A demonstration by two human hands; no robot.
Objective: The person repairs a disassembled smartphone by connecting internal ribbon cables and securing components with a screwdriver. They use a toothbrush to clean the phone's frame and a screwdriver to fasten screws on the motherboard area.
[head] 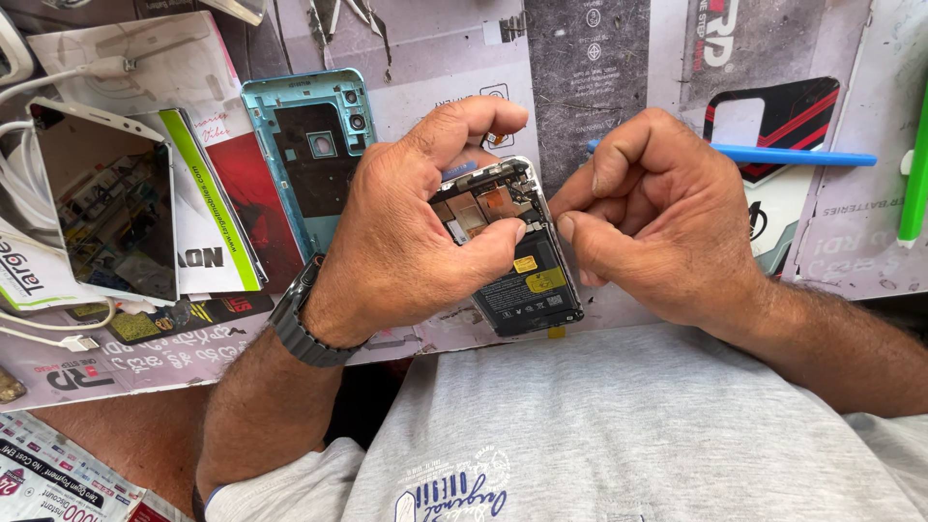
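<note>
Both curled hands, left [406,232] and right [657,217], pinch opened phone [522,280].

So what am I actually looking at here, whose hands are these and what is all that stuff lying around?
The single picture comes from a camera worn on a person's head, looking down at their own two bare hands above their grey shirt. The left hand, with a dark wristwatch, grips an opened phone whose back is off, so its black battery and inner parts show. The right hand pinches at the phone's edge; whether it holds anything tiny, I cannot tell. On the printed cardboard surface lie a turquoise phone back cover, another phone with a shiny screen, white cables and a blue pen-like stick.
</note>
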